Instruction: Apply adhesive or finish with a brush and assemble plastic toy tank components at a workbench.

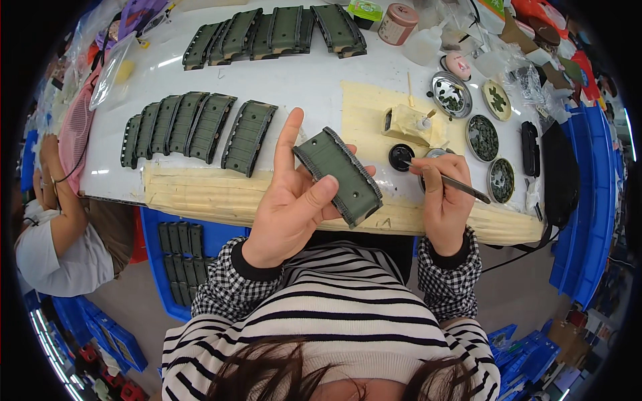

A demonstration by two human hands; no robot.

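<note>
My left hand [284, 217] grips a dark green curved plastic part [342, 177] with toothed long edges, thumb on its face and index finger stretched out beside it. The part is tilted above the table's front edge. To the right, my right hand [445, 207] pinches a pair of dark metal tweezers [470, 191]. Their tips point left, at or just above a small round pot [401, 157] of black, glossy stuff; whether they touch it I cannot tell. A metal lid or dish [435, 154] is partly hidden behind my right hand.
Similar green parts stand in rows at left [190, 123] and far back [287, 32]. Round tins [483, 138] with small dark green pieces are at right, near a masking-taped block [414, 125]. A blue crate [157, 250] of parts sits below; another person's arm [67, 200] is at left.
</note>
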